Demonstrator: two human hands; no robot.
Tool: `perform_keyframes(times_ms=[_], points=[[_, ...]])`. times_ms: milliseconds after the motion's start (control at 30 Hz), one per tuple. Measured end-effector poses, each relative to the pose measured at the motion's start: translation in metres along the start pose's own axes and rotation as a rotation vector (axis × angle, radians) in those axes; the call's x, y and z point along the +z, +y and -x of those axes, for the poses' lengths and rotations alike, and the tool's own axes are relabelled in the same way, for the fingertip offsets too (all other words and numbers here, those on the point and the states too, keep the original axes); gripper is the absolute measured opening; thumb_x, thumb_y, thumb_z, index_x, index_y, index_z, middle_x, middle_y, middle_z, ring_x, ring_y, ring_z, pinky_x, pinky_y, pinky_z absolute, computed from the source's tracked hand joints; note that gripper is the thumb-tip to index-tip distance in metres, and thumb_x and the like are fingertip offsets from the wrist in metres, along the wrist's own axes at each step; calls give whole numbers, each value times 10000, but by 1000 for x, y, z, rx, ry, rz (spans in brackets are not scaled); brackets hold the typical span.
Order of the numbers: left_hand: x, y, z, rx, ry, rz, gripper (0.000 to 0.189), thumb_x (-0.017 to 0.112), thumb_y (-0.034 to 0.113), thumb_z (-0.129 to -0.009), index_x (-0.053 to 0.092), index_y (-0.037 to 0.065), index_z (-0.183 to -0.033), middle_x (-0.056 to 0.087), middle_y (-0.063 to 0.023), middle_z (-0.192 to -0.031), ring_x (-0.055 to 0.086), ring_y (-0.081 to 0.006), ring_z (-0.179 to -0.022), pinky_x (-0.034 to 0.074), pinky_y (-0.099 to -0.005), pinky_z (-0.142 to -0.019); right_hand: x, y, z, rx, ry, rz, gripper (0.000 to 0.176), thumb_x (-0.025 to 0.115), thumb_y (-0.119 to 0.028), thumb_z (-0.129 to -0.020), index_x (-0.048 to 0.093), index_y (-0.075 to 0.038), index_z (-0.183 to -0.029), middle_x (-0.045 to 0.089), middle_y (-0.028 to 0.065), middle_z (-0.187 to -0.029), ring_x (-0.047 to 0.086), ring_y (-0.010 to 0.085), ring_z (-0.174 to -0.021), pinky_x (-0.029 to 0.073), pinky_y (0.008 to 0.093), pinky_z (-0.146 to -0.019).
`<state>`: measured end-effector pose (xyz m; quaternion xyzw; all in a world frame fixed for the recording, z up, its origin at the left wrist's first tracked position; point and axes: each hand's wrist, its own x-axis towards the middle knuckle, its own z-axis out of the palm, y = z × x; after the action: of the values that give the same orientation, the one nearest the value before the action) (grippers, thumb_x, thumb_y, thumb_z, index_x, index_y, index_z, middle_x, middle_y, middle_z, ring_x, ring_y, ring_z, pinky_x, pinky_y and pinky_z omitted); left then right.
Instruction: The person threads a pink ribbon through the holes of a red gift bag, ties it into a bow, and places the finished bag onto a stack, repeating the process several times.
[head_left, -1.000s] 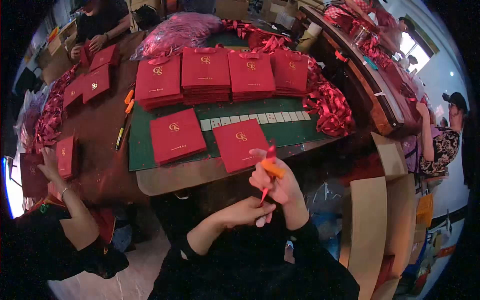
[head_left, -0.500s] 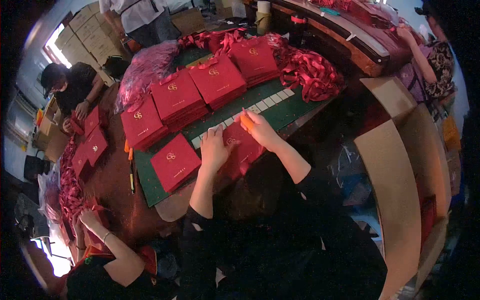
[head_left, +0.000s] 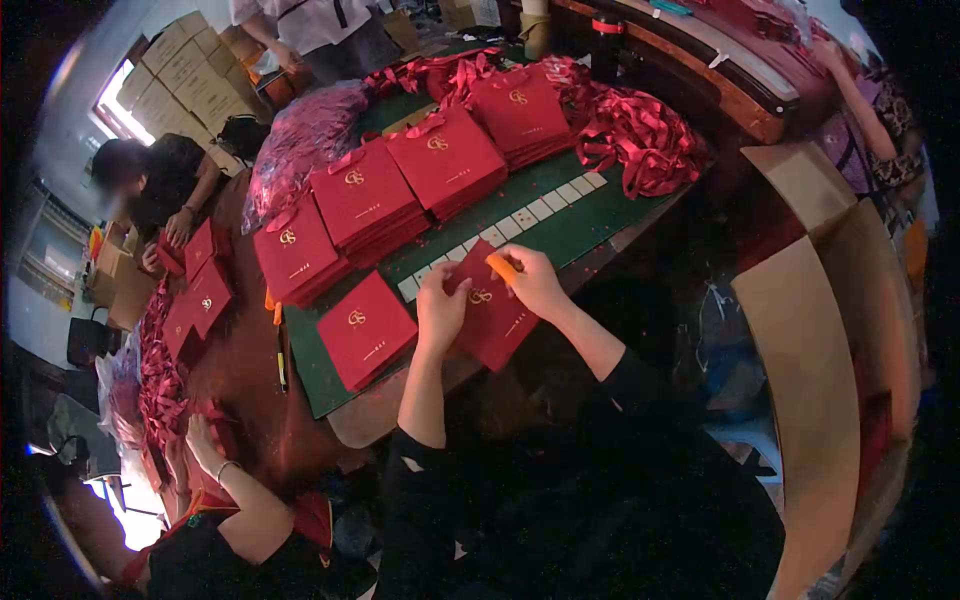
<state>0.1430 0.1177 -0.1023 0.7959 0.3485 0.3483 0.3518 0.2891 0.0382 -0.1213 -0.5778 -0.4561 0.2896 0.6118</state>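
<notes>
A red paper bag [head_left: 490, 325] with a gold monogram is tilted up between my hands at the front edge of the green mat [head_left: 310, 370]. My left hand [head_left: 440, 312] grips its left upper side, thumb on the front face. At its upper right, my right hand [head_left: 538, 284] is closed around an orange tool [head_left: 503, 268] whose working end I cannot make out, and touches the bag's edge. A row of small white cards [head_left: 540, 211] lies on the mat behind the hands. Left of my left hand lies a red bag stack [head_left: 367, 330].
Taller stacks of red bags [head_left: 447, 160] stand behind, with a red ribbon heap [head_left: 645, 140]. A yellow-black pen-like tool [head_left: 282, 358] lies left of the mat. An open cardboard box [head_left: 800, 350] stands at right. Other people work at left, at the back and at far right.
The bag under my hands has risen from the mat and now tilts between them. My left hand has shifted from the card row onto the bag's side. The view has moved slightly.
</notes>
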Motion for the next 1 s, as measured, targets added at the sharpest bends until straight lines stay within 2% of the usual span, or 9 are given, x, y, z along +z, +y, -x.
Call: perform_keyframes(times_ms=[67, 167, 267, 300, 500, 600, 800, 933, 1000], points=[[5, -14, -4, -50, -29, -6, 262, 661, 98, -790, 602, -1, -1025, 645, -172, -929, 629, -273, -849, 491, -345, -745, -1, -2, 2, 88, -1, -38, 65, 572, -61, -881, 604, -8, -900, 596, 9, -689, 490, 56, -551, 382, 233, -485], [4, 0, -5, -186, -66, 56, 242, 653, 117, -806, 625, -10, -1010, 642, -164, -926, 624, -255, -845, 481, -330, -752, 2, 5, 1, -230, 55, 287, 106, 654, -83, -825, 595, 4, -834, 593, 96, -652, 552, 125, -568, 428, 294, -516], [4, -8, -7, -150, -65, 1, 241, 660, 105, -794, 623, -20, -997, 634, -167, -920, 618, -255, -836, 475, -330, -760, 7, 4, 0, -208, 67, 390, 127, 670, -87, -811, 578, 0, -807, 597, 128, -671, 571, 172, -567, 433, 298, -521], [3, -5, -6, -141, -61, -36, 238, 661, 99, -791, 622, -21, -994, 632, -166, -920, 617, -255, -833, 474, -331, -761, 8, 3, -1, -287, 85, 409, 121, 648, -96, -821, 567, -7, -805, 602, 146, -684, 594, 262, -582, 450, 342, -528], [6, -3, -1, -40, 32, -18, 234, 651, 82, -788, 627, -3, -1005, 621, -159, -922, 610, -279, -833, 475, -341, -760, 18, -3, 0, -269, 85, 564, 131, 614, -128, -826, 543, -24, -789, 604, 172, -696, 595, 371, -652, 450, 448, -540], [5, -1, 2, -55, 17, 21, 237, 642, 80, -793, 637, 15, -1021, 612, -169, -904, 602, -293, -844, 474, -344, -764, 25, -7, 0, -194, 112, 678, 165, 620, -149, -824, 534, -26, -755, 599, 169, -678, 594, 370, -638, 445, 451, -537], [5, -2, 6, 71, 38, -124, 261, 641, 77, -793, 659, 39, -1051, 617, -185, -937, 594, -344, -886, 470, -370, -799, 25, -12, -2, -78, 123, 591, 184, 612, -175, -831, 558, -22, -744, 590, 170, -648, 581, 373, -619, 435, 459, -542], [0, 12, 8, -47, -37, -16, 267, 636, 63, -796, 659, 45, -1062, 624, -202, -1018, 590, -357, -959, 462, -374, -855, 20, -12, -6, -73, 94, 573, 190, 609, -180, -833, 572, -17, -743, 594, 171, -660, 579, 370, -626, 423, 449, -544], [2, 2, 8, 168, 32, -13, 263, 604, -14, -815, 631, -16, -1077, 640, -182, -968, 589, -246, -944, 370, -355, -982, 16, -15, -8, -78, 30, 540, 184, 604, -171, -835, 592, -14, -741, 593, 169, -663, 576, 353, -621, 413, 426, -546]])
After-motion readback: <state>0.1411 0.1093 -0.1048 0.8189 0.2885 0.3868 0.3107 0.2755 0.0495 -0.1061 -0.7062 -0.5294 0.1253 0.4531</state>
